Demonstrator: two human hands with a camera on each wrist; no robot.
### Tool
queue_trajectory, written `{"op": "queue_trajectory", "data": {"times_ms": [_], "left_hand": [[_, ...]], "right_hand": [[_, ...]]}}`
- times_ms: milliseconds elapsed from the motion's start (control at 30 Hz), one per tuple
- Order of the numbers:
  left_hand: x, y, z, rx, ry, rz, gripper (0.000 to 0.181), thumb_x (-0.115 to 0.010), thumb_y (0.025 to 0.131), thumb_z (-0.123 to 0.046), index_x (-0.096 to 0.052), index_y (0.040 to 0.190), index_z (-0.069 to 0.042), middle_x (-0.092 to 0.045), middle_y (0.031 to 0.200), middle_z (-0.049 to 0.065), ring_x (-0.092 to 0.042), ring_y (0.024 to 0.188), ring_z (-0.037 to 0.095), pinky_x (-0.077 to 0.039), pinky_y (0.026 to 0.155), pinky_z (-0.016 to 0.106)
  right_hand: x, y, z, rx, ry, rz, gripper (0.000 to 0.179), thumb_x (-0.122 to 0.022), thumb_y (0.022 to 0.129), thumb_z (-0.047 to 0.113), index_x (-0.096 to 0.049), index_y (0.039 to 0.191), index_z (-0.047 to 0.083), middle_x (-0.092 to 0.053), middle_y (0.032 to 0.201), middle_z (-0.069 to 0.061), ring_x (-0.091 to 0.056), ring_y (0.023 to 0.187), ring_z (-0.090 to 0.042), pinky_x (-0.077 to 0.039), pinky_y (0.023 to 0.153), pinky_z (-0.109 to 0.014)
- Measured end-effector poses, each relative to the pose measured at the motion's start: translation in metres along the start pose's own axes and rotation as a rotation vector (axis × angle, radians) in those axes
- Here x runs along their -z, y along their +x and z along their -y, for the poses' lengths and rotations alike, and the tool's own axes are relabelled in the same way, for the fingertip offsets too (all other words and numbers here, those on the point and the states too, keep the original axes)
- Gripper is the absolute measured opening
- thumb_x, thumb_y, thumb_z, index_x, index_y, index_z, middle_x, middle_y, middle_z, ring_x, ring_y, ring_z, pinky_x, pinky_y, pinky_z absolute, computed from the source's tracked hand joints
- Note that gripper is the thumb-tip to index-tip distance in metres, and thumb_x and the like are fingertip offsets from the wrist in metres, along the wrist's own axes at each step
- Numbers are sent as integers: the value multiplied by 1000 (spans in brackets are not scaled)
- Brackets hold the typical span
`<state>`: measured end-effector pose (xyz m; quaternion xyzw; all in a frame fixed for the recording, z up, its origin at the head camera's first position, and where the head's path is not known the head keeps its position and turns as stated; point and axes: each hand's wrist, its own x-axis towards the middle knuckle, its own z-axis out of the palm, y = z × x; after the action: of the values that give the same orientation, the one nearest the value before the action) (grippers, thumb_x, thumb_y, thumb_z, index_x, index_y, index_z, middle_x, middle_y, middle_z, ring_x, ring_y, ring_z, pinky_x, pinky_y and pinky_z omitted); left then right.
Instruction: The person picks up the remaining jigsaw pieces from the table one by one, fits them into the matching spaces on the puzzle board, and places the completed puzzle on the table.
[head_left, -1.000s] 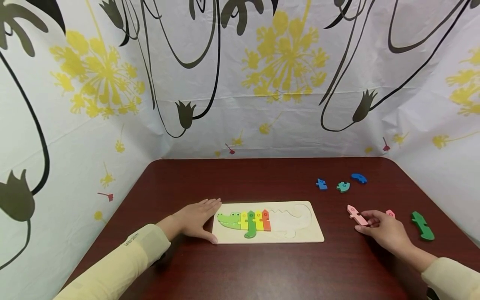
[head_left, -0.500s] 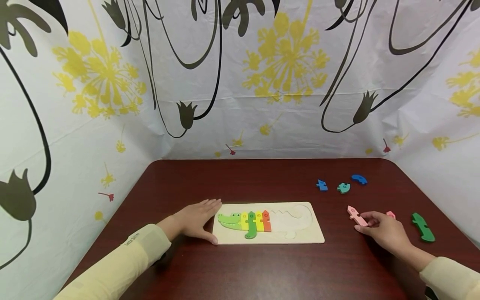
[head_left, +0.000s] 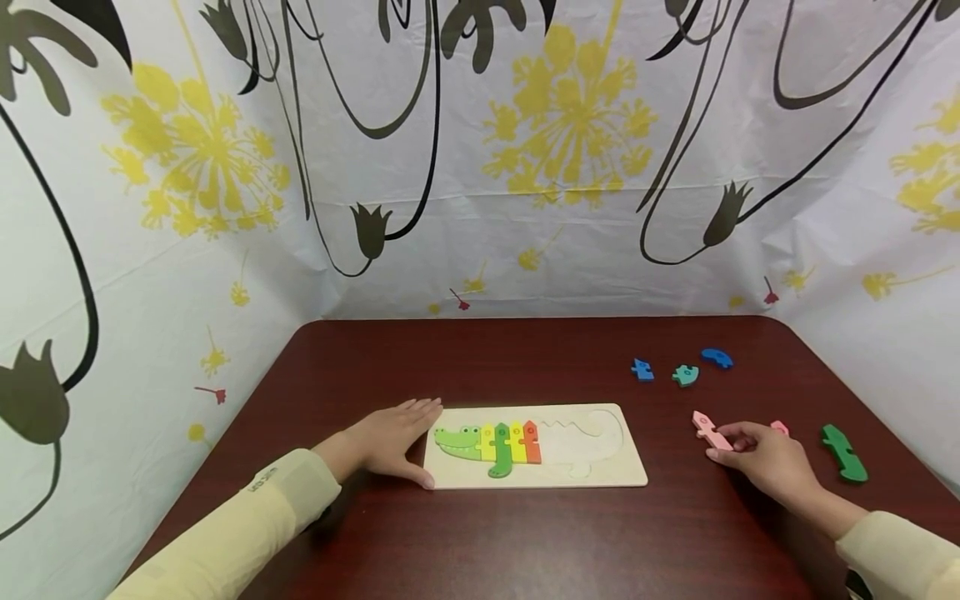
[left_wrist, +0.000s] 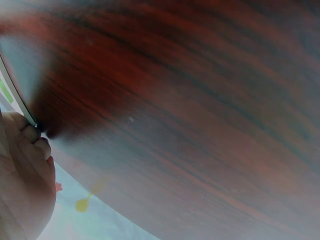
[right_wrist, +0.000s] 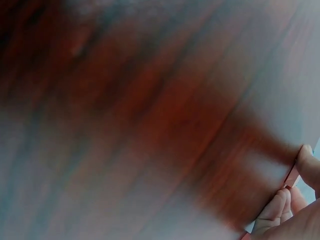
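Nearest the wearer, two cream sleeves (head_left: 247, 525) reach in over the reddish-brown desk (head_left: 540, 546). Right hand (head_left: 768, 462): grasping, thumb and fingers pinching the near end of a pink piece (head_left: 711, 430) on the right side of the desk, well apart from the board. The piece slants, its pointed end directed away to the left; whether it is clear of the surface cannot be told. Left hand (head_left: 386, 442): released, fingers extended and thumb spread, resting against the left edge of the board (head_left: 603, 471).

The board lies flat at mid-desk. Seated in its left half, left to right: croc head (head_left: 459, 442), yellow strip (head_left: 487, 442), green leg (head_left: 502, 452), second yellow strip (head_left: 517, 442), orange strip (head_left: 532, 442). The right half bears a bare outline with a curled tail.

To the right of the right hand lies a loose green piece (head_left: 844, 454); just behind that hand, partly hidden, a second pink piece (head_left: 780, 427).

Farther back, near one another, are a teal piece (head_left: 686, 375), an angular blue piece (head_left: 642, 370) and, farthest, a curved blue piece (head_left: 717, 358).

Beyond the desk hangs white cloth (head_left: 480, 229) printed with yellow blooms and dark stems.
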<state>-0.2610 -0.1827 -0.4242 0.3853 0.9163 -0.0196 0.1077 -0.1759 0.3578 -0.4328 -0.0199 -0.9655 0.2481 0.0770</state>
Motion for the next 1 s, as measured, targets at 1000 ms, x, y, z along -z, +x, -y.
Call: {"op": "queue_trajectory", "data": {"times_ms": [1000], "left_hand": [[-1,1,1,-8,1,0,121,-42,72,-89,-15,156,-7,-12,162,6,-11,147,19,-15,117,36]], "right_hand": [[-1,-2,11,-4,93,-101,53,-81,79,36,-67,107,-7,-69,83,-10,-59,72,-19,-41,60,-32]]}}
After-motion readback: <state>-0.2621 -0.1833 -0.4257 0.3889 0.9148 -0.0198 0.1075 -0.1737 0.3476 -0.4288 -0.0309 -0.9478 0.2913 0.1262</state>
